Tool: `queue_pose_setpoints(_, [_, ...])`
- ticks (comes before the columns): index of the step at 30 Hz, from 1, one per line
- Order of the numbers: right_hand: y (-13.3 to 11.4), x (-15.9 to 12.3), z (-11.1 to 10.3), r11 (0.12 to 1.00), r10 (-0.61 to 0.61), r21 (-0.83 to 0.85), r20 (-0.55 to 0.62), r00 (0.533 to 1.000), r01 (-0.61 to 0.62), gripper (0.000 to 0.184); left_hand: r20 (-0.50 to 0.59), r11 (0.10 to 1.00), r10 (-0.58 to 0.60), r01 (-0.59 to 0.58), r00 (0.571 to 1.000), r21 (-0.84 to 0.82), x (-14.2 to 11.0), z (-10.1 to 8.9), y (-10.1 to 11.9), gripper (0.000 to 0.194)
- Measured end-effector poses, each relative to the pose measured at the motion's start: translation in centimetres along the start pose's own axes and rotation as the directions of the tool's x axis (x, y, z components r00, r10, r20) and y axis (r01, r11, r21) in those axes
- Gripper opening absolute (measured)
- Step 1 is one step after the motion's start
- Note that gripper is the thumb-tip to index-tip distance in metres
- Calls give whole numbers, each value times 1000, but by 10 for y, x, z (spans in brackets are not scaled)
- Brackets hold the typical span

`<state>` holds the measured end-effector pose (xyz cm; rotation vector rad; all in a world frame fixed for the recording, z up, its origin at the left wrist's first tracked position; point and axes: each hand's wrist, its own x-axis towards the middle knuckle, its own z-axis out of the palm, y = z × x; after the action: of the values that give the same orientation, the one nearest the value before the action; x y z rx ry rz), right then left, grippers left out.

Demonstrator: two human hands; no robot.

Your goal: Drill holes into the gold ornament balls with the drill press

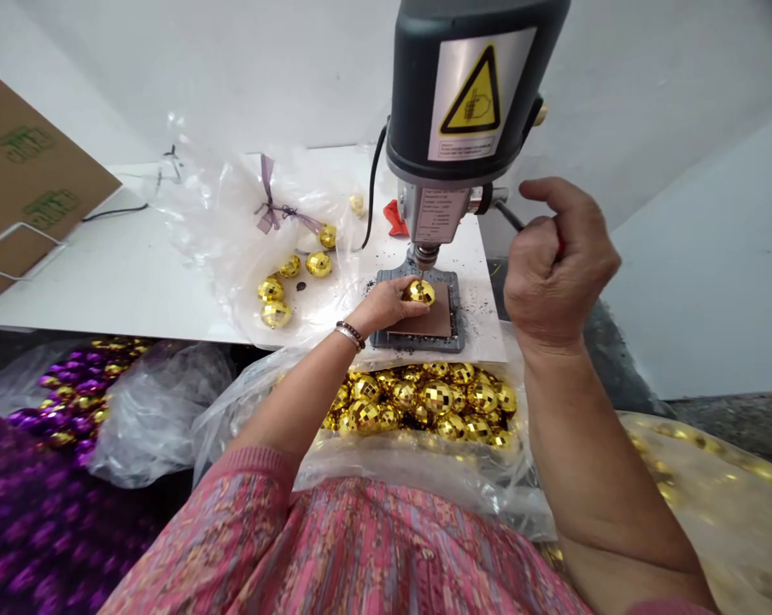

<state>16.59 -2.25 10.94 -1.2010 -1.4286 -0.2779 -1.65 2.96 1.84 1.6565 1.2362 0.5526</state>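
Observation:
My left hand (392, 306) grips a gold mirrored ball (422, 292) between thumb and fingers. The ball rests on a brown board (434, 320) over the grey base (383, 340) of a bench drill press (466, 94). Right above the ball is the drill chuck (425, 256); whether the bit touches the ball I cannot tell. My right hand (556, 265) is closed round the drill press lever (509, 217) at the machine's right side, its index finger raised and bent. Dark shavings lie around the base.
Several gold balls (276, 314) lie on clear plastic on the white table (123, 273). In front of the table, an open plastic bag holds many gold balls (438, 396). Purple and gold balls (72, 384) sit at lower left. A cardboard box (27, 171) stands at far left.

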Motion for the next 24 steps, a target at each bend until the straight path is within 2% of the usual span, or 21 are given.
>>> queue_pose_setpoints(5, [10,-13,4,1000,-3,23,8,1000,3,37,-8,999,31,-31,999,17,1,1,-7,54])
queue_pose_setpoints(10, [20,-20,14,997,-29,63,-74,997,34,38,-7,998,64,-64,998,10,2,3,-10,50])
queue_pose_setpoints(13, [24,-27,19,994,-21,106,-108,994,32,42,-15,998,59,-59,998,23,0,3,-7,49])
queue_pose_setpoints(18, [29,-43,23,997,30,69,-91,995,-24,44,-22,1000,23,-22,1000,18,-5,3,1,49])
queue_pose_setpoints(21, [21,-28,21,996,33,84,-114,993,-23,47,-24,1000,25,-25,999,-7,-4,4,1,47])
queue_pose_setpoints(24, [8,12,18,991,49,127,-109,993,-35,48,-52,998,56,-57,997,-22,-4,6,0,45])
